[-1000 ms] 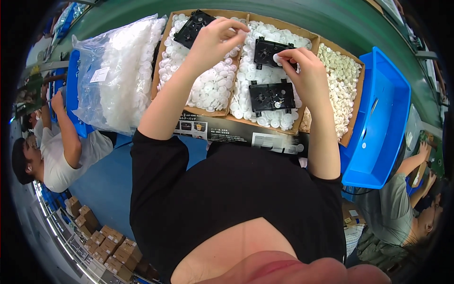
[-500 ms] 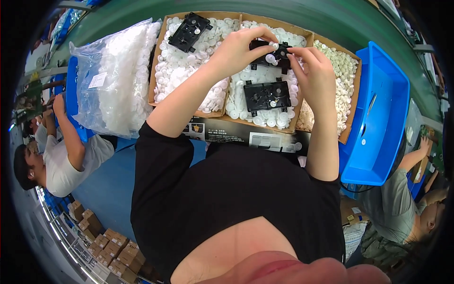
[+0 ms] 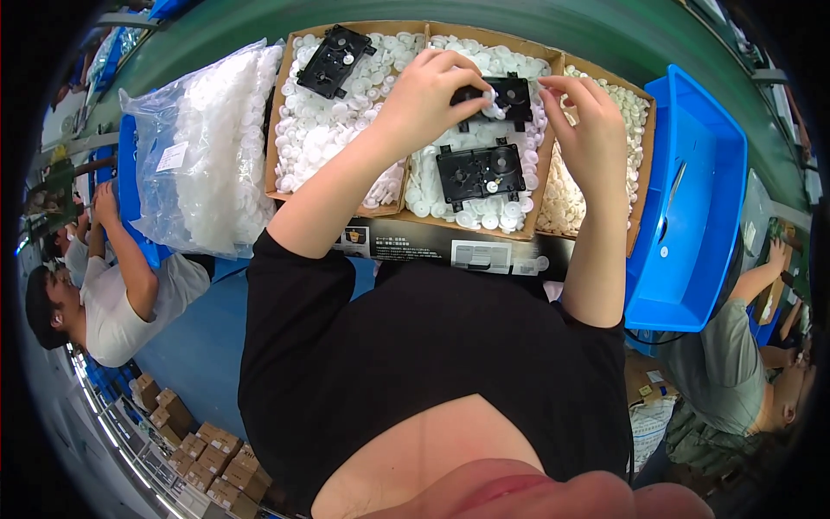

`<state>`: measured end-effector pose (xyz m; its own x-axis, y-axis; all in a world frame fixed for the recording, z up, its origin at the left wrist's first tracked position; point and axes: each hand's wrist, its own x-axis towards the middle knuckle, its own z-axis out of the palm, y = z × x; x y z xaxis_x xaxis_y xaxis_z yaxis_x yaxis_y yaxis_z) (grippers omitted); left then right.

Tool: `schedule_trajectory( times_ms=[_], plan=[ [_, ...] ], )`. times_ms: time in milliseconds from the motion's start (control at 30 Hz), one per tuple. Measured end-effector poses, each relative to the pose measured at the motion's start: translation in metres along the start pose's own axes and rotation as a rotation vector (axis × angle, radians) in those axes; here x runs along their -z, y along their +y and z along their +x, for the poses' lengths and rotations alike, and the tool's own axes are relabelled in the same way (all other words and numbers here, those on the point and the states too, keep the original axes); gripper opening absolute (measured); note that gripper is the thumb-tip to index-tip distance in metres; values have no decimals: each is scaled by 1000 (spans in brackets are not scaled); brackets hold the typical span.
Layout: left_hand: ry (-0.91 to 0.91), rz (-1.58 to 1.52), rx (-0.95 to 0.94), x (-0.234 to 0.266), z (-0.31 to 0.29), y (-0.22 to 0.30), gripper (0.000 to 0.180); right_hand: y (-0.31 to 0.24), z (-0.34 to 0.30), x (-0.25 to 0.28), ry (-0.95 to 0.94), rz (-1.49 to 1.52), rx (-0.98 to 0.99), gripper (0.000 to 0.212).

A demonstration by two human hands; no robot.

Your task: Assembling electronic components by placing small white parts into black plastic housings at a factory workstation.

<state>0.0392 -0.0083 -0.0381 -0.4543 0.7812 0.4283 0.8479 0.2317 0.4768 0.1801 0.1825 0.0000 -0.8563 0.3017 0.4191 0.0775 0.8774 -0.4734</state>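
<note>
A black plastic mechanism plate (image 3: pixel 517 97) lies on the white gears in the middle compartment, partly hidden by my left hand (image 3: pixel 437 93). That hand's thumb and index finger close over its left part, on a small white gear (image 3: pixel 494 105); the gear is blurred. Just off the plate's right edge is my right hand (image 3: pixel 590 117), its fingers curved and the thumb and index tips apart, with nothing seen between them. Nearer to me sits a second black plate (image 3: pixel 481 173) with a small white gear on it. A third black plate (image 3: pixel 334 61) rests in the left compartment.
An open cardboard box (image 3: pixel 399 208) holds white gears, with cream-coloured small parts (image 3: pixel 566 199) at its right. A clear bag of white parts (image 3: pixel 203 156) stands at left, a blue bin (image 3: pixel 705 216) at right. Co-workers (image 3: pixel 130 294) sit on both sides.
My right hand has let go of the far black plate and moved slightly right. My left hand has shifted left with its fingers still at the white gear. The view has shifted a little.
</note>
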Motion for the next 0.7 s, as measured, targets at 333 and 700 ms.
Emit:
schedule_trajectory(
  times_ms=[333,700],
  plan=[
    [-8,-2,-41,-6,-4,4,14,-4,8,-4,-102,68,-12,13],
    [109,-48,-71,-12,-4,5,19,3,-17,-9,-46,239,-139,15]
  ],
)
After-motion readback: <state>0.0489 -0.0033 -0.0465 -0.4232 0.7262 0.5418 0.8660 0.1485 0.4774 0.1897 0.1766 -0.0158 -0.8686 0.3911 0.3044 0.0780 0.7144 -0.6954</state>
